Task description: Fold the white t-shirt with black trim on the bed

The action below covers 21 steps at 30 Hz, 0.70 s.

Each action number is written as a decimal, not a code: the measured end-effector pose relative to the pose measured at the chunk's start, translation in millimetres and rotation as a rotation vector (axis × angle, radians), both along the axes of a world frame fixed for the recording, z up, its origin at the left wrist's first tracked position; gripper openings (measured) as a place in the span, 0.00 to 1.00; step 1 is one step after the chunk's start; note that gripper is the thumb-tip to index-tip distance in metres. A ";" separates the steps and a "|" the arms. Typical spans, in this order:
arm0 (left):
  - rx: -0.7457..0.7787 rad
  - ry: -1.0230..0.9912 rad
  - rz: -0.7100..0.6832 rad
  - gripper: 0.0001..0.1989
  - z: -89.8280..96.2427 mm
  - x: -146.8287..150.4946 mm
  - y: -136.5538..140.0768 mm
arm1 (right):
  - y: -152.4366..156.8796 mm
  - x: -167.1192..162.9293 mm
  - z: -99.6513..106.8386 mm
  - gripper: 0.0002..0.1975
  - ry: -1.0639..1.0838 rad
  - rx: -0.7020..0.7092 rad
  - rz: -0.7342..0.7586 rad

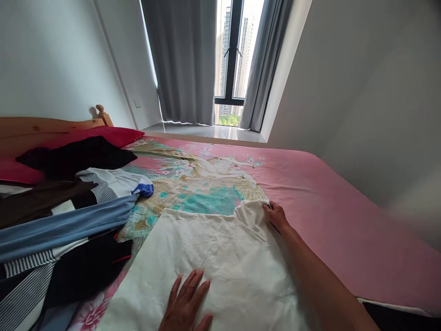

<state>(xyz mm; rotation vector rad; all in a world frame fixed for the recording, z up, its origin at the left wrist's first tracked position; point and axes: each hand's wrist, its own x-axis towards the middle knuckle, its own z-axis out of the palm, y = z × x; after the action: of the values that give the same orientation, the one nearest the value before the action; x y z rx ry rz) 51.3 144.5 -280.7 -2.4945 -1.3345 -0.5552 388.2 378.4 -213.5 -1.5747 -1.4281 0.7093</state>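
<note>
A white garment (213, 243), perhaps a shirt, lies spread over the near part of the bed, its lower part cut off by the frame edge. My left hand (188, 301) rests flat on its cloth, fingers stretched out. At the far right corner, my right hand (276, 216) pinches the edge of the garment between thumb and fingers. The cloth is bunched and slightly raised beside that hand, with creases running toward the middle.
Several loose clothes, among them a blue-grey piece (69, 225) and a black one (89, 156), are heaped at left. Red pillows (120, 135) lie by the wooden headboard (51, 126). The bed has a pink patterned sheet (292, 179). Grey curtains (186, 59) flank the window.
</note>
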 end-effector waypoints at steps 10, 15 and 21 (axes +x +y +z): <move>-0.063 0.019 0.027 0.29 -2.7 0.9 -1.3 | -149.4 -71.3 -17.6 0.14 -0.532 0.496 1.006; -0.064 0.024 0.028 0.28 -0.2 2.5 -1.9 | -131.3 -64.9 -17.7 0.11 -0.581 0.458 0.930; -0.030 0.029 0.026 0.29 -0.1 1.7 -1.1 | 7.4 -17.9 49.8 0.17 -0.590 0.253 -0.072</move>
<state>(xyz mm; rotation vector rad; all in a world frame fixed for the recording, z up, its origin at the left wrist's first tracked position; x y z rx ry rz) 53.1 143.4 -280.8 -2.4961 -1.3722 -0.4951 370.3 385.8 -163.6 -1.6924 -1.7823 -0.0004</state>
